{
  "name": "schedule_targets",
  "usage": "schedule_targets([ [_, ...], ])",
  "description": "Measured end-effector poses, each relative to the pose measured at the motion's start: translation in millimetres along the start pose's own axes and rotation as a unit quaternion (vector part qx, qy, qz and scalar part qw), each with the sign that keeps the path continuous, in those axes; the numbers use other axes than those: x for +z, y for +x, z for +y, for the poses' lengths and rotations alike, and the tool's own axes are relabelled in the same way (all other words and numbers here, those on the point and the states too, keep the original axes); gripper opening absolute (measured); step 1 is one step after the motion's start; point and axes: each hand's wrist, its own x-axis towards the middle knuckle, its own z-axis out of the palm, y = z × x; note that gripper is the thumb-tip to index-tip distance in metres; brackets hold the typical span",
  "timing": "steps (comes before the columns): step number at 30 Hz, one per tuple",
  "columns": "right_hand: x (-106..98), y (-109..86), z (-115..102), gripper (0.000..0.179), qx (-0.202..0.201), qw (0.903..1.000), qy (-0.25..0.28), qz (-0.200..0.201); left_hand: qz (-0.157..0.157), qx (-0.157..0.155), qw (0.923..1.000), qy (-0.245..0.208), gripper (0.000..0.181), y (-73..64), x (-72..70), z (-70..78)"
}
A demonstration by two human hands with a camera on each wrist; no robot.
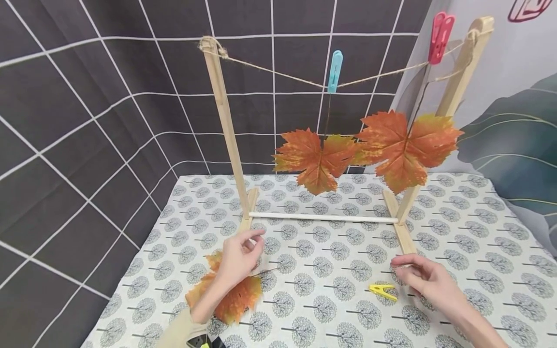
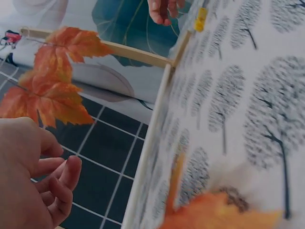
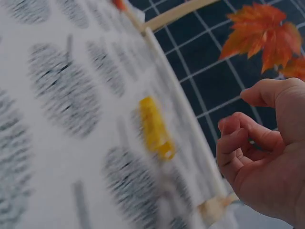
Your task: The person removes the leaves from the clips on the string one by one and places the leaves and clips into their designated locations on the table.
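Note:
Over an orange maple leaf (image 1: 238, 298) lying on the cloth hovers my left hand (image 1: 240, 255), its fingers loosely bent with nothing between them. The leaf's thin stem points right. To the right, a yellow clothespin (image 1: 383, 291) lies on the cloth, also seen as a yellow clothespin (image 3: 156, 129) in the right wrist view. My right hand (image 1: 428, 280) is just beside it, apart from it, fingers relaxed and holding nothing. Two more maple leaves hang from a twine (image 1: 278, 73): one leaf (image 1: 319, 162) under a blue clothespin (image 1: 334, 71), the other leaf (image 1: 404, 147) near a red clothespin (image 1: 440, 38).
A wooden frame has a left post (image 1: 226, 121), a right post (image 1: 464, 67) and a white crossbar (image 1: 322, 217) low between them. Tree-patterned cloth (image 1: 304, 263) covers the table. Behind hangs a dark curtain (image 1: 174, 111) with white grid lines.

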Motion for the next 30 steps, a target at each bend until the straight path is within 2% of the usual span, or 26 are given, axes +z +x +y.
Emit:
schedule_targets([
  [3,-0.1,4.6,-14.0,0.028,-0.044,0.9988,-0.02,-0.006,0.015,0.006,0.9998,-0.008,0.023,5.9,0.1,9.5],
  [8,-0.1,12.0,-35.2,0.019,-0.113,0.993,-0.023,-0.025,0.016,0.011,0.9994,-0.028,0.022,16.5,0.4,27.0],
  [15,-4.8,25.2,-63.2,0.018,-0.19,0.9803,-0.042,-0.036,0.013,0.046,0.9926,-0.112,0.021,41.2,1.0,50.6],
  [23,-6.7,35.6,-89.3,0.018,-0.215,0.9738,-0.063,-0.042,0.005,0.09,0.9823,-0.164,0.023,64.6,4.1,77.3],
  [30,-7.5,42.7,-110.0,0.018,-0.237,0.9677,-0.065,-0.055,0.01,0.124,0.9743,-0.188,0.025,80.9,6.4,89.8],
])
